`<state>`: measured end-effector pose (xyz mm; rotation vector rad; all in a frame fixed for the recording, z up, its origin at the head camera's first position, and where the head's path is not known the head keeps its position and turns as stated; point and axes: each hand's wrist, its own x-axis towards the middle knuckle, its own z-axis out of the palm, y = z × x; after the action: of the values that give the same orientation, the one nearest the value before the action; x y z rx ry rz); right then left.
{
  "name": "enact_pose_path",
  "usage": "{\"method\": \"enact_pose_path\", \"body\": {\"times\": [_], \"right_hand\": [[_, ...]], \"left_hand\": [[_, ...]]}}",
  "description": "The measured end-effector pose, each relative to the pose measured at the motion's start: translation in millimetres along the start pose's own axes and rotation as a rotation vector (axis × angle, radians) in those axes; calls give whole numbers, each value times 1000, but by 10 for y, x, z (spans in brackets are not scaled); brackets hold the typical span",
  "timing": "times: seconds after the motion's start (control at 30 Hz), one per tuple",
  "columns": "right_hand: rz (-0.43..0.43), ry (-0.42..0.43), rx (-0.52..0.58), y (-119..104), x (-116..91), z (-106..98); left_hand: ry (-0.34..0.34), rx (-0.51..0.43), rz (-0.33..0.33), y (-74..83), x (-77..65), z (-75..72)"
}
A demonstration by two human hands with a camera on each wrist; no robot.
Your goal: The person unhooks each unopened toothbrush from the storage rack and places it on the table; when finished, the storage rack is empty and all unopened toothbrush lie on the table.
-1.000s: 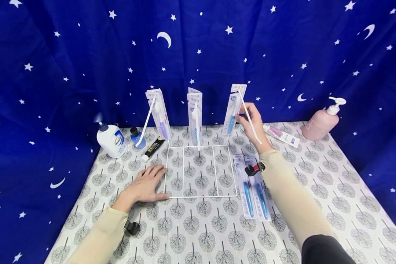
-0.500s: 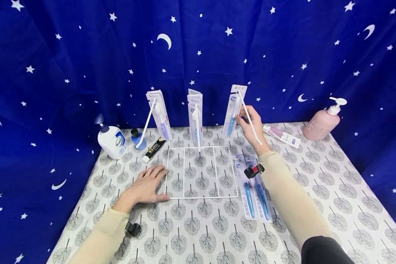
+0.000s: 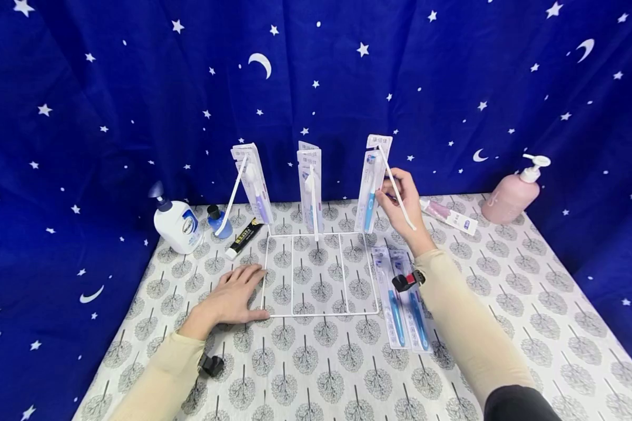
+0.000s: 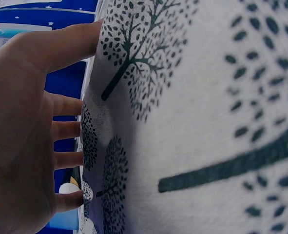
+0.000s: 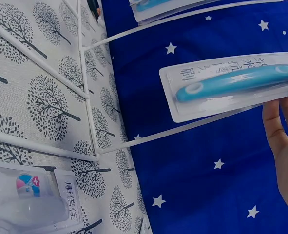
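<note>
A white wire rack [image 3: 316, 316] stands on the table, with packaged toothbrushes hanging from its three hooks. At the right hook, my right hand [image 3: 402, 199] pinches the edge of a packaged blue toothbrush [image 3: 369, 196], whose card top sits at the hook arm. The right wrist view shows the toothbrush package [image 5: 221, 90] with fingers at its lower edge; the thumb is out of sight there. My left hand [image 3: 237, 295] lies with fingers spread on the tablecloth, thumb at the rack's front left corner. Purple [image 3: 255, 187] and blue packaged toothbrushes [image 3: 309, 193] hang left and middle.
Two packaged blue toothbrushes [image 3: 404, 310] lie under my right forearm. At left are a white pump bottle [image 3: 178, 225], a small blue bottle [image 3: 218, 221] and a black toothpaste tube [image 3: 244, 238]. Rightward are a pink-and-white tube [image 3: 450, 216] and a pink pump bottle [image 3: 512, 197].
The packaged toothbrush in my right hand has shifted slightly, its lower end now reaching lower toward the rack's base. My left hand has stayed in place.
</note>
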<state>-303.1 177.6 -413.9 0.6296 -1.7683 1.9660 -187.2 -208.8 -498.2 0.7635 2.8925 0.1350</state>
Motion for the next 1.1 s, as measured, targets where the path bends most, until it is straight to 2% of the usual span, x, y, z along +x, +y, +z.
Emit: {"method": "enact_pose_path", "body": {"times": [0.1, 0.37, 0.63, 1.1], "right_hand": [[-24, -4, 20, -44, -28, 16], [-43, -12, -39, -186, -88, 34], [-71, -18, -38, -320, -153, 40], [-167, -52, 14, -334, -296, -41]], "left_hand": [[4, -2, 0, 3, -9, 3], [7, 3, -2, 7, -25, 9], [2, 0, -2, 5, -25, 18], [15, 2, 11, 29, -34, -36]]}}
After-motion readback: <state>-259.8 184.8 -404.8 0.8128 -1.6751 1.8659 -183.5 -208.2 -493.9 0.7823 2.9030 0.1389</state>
